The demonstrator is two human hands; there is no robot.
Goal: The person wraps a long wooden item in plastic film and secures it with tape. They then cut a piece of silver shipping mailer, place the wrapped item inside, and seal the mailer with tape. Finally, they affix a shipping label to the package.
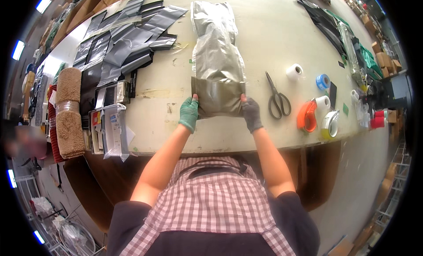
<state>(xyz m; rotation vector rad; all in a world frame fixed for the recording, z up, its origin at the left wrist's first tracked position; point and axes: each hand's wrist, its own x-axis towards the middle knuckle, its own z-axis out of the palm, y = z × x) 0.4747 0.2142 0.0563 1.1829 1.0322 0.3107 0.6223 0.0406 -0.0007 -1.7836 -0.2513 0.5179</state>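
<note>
A long, crinkled silver foil bag (219, 58) lies lengthwise on the table in front of me, its far end near the back. Across its near end runs a darker, olive-grey band (220, 97) that looks smooth and slightly bulged. My left hand (189, 113), in a green glove with a bare thumb tip, grips the near left corner. At the near right corner my right hand (251, 114), gloved in grey, does the same. Both thumbs rest on top, while the other fingers are partly hidden at the sides and underneath. What the bag contains cannot be seen.
Black-handled scissors (277, 102) lie right of the bag, near a white roll (294, 71), a blue tape roll (323, 82) and orange (307, 117) and yellow (330, 124) tape dispensers. Grey plastic bags (119, 49) spread over the far left. A rolled brown carpet (69, 113) stands left.
</note>
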